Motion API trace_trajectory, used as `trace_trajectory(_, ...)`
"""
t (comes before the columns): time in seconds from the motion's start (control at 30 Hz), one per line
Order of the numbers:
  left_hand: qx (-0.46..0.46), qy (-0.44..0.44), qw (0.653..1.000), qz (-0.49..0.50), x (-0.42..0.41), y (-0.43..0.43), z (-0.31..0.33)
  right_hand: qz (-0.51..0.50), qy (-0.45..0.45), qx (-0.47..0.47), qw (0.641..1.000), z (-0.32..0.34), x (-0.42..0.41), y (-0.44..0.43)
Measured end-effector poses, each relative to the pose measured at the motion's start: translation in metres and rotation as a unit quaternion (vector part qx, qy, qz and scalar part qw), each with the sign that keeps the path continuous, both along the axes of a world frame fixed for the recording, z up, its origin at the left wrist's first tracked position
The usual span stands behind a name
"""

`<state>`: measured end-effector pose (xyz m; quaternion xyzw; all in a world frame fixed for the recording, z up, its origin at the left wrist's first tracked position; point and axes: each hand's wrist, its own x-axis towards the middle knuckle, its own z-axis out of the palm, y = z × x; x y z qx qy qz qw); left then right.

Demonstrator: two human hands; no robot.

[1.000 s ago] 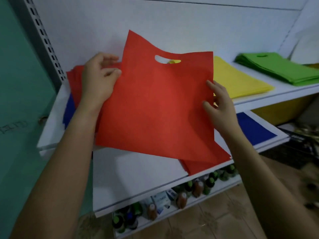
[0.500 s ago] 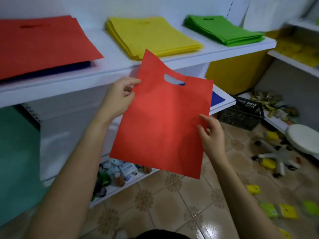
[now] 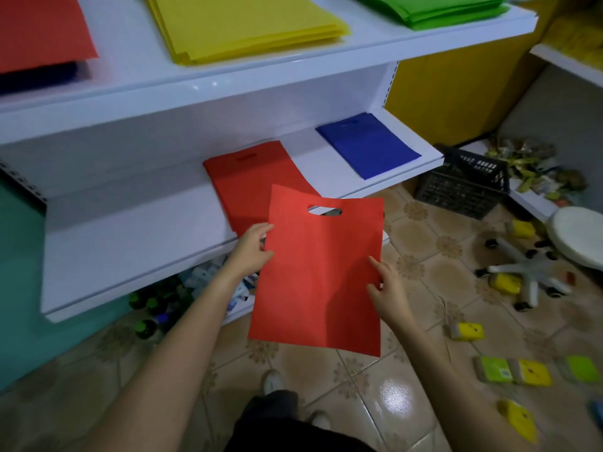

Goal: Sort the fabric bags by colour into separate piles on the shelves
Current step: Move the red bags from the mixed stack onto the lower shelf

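Note:
I hold a red fabric bag [image 3: 319,269] flat in front of the lower shelf [image 3: 137,243]. My left hand [image 3: 253,247] pinches its left edge and my right hand [image 3: 386,288] grips its right edge. Just behind it a red pile [image 3: 248,177] lies on the lower shelf, with a blue pile [image 3: 367,145] further right. On the upper shelf [image 3: 228,79] sit another red pile [image 3: 39,31] over blue bags [image 3: 42,78], a yellow pile [image 3: 241,21] and a green pile [image 3: 434,8].
Bottles and small boxes [image 3: 169,298] fill the bottom shelf. A black crate [image 3: 463,184], a white stool [image 3: 554,249] and scattered yellow and green packets [image 3: 515,373] lie on the tiled floor to the right. My feet [image 3: 277,389] are below.
The red bag has come down from the upper shelf to the level of the lower shelf, held in both hands. The view has tilted downward, showing the lower red and blue piles.

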<state>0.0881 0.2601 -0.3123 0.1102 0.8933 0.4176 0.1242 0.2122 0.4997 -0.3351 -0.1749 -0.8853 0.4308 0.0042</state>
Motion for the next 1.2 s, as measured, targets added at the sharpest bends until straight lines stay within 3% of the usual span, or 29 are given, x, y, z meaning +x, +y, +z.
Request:
trace_trajectory(0.3, 0.028, -0.093, 0.993, 0.065, -0.054, -0.015, -0.041, 0.030, -0.055, 0.034, 0.997, -0.028, -0.084, -0.001)
trace_trajectory(0.6, -0.021, -0.034, 0.978, 0.206, -0.131, -0.038, -0.044, 0.120, -0.037, 0.049, 0.991, -0.025, -0.210, -0.007)
trace_trajectory(0.8, -0.051, -0.030, 0.974, 0.220, -0.183, -0.047, -0.048, 0.189, -0.027, 0.044, 0.981, -0.034, -0.297, -0.015)
trace_trajectory(1.2, -0.072, -0.021, 0.943, 0.324, -0.260, -0.045, -0.112, 0.297, -0.009, 0.085, 0.951, -0.105, -0.417, -0.012)
